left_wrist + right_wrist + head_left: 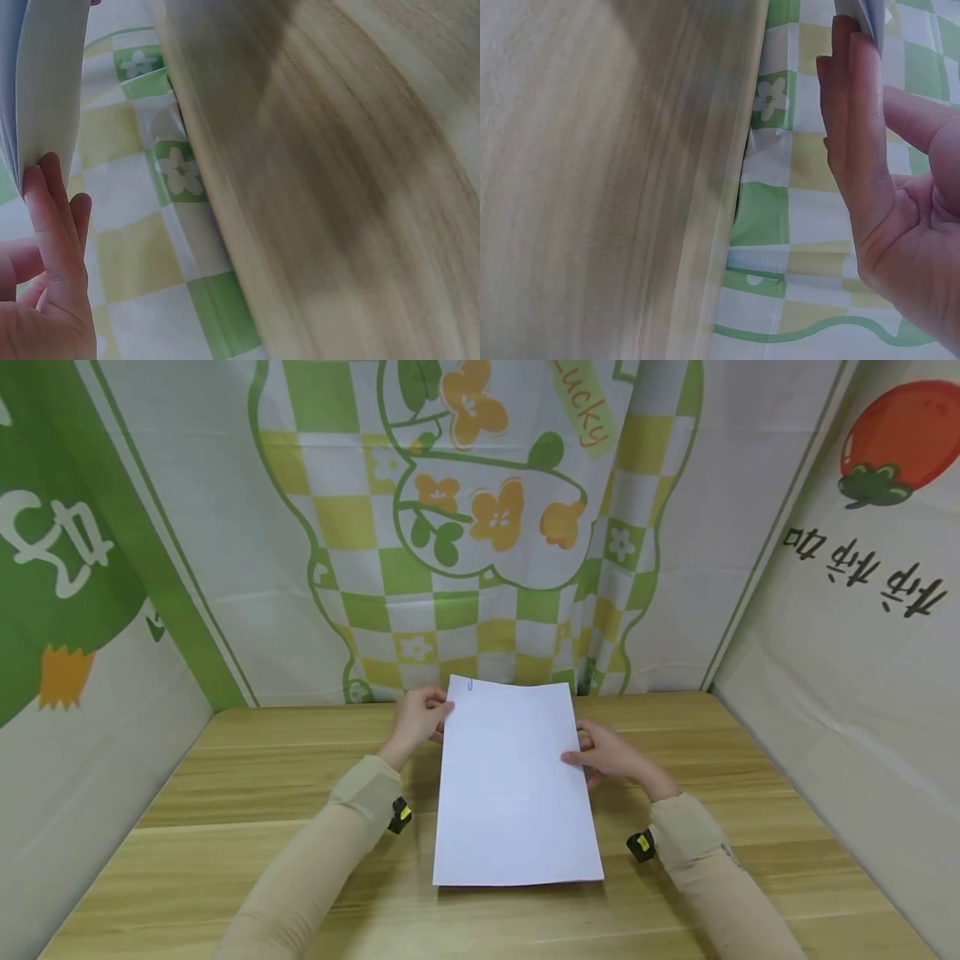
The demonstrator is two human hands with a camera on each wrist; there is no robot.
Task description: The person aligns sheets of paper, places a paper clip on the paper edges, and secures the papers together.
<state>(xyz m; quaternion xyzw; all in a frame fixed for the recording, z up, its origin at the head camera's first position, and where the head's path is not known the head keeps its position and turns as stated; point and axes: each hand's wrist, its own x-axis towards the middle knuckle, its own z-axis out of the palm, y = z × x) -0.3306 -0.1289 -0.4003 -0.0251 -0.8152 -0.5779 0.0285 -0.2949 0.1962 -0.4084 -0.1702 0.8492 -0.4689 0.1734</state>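
Observation:
A stack of white paper sheets (517, 793) is held up off the wooden table, tilted toward the head camera. A small blue paper clip (470, 685) sits on its top edge near the left corner. My left hand (418, 717) pinches the left edge of the stack close to that corner, the thumb in front. On the opposite edge, a little lower, my right hand (611, 753) grips the stack between thumb and fingers. The left wrist view shows several sheet edges (49, 90) above the fingertips. Only a corner of the paper (874, 19) appears in the right wrist view.
The wooden table (247, 785) ends against a green-and-yellow checked curtain (465, 610) at the back. White printed cloth walls stand at the left and right (840, 693). A black device with a yellow mark hangs at each wrist (401, 815).

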